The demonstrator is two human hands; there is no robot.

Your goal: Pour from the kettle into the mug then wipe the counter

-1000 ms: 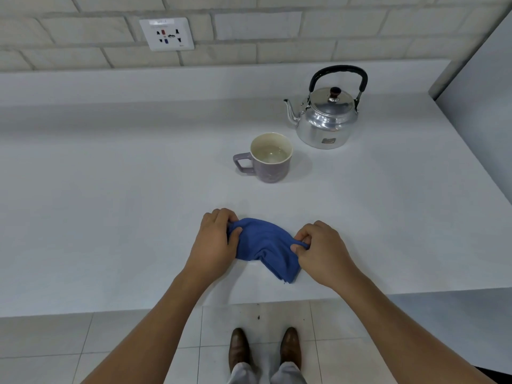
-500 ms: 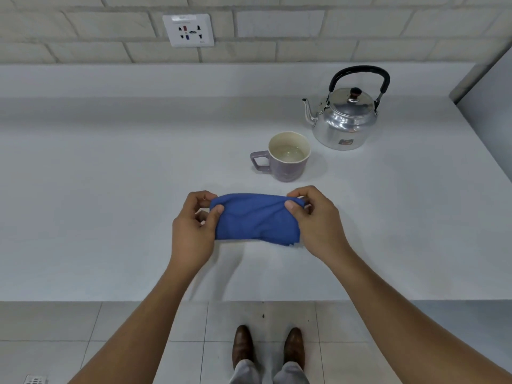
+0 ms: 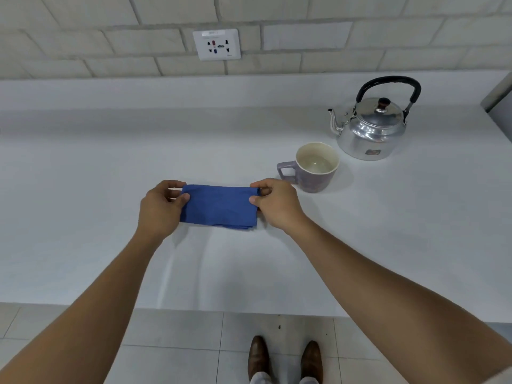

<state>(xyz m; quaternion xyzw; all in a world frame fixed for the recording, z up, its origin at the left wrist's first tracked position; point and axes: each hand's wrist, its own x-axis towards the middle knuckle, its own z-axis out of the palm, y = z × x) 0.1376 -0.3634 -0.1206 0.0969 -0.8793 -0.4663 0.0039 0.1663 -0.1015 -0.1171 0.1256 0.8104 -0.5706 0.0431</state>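
- Holding the blue cloth [image 3: 219, 206] stretched between them, both hands were pinched shut on it: the left hand [image 3: 160, 209] had thumb and fingers clamped on the left edge, the right hand [image 3: 277, 203] on the right edge.
- The cloth hung folded into a neat rectangle, layers showing at the lower right corner, near the front middle of the white tabletop [image 3: 110, 176]; whether its lower edge touched the surface could not be told.
- It looked soft, light and limp, so it would likely sag or unfold the moment one edge was let go; a flat palm pressed on the folded pad seemed the better hold for wiping than these edge pinches.
- The mug [image 3: 315, 169] sat just beyond the right hand, handle pointing left, with clear liquid inside, so the pour appeared done and the wipe was the step in hand.
- That mug looked like ceramic, rigid and breakable, and near enough to the cloth that a wide stroke could knock it.
- The kettle [image 3: 371, 128] stood upright behind the mug, lid on, black bail handle raised; shiny metal, probably slick, best taken by that handle.
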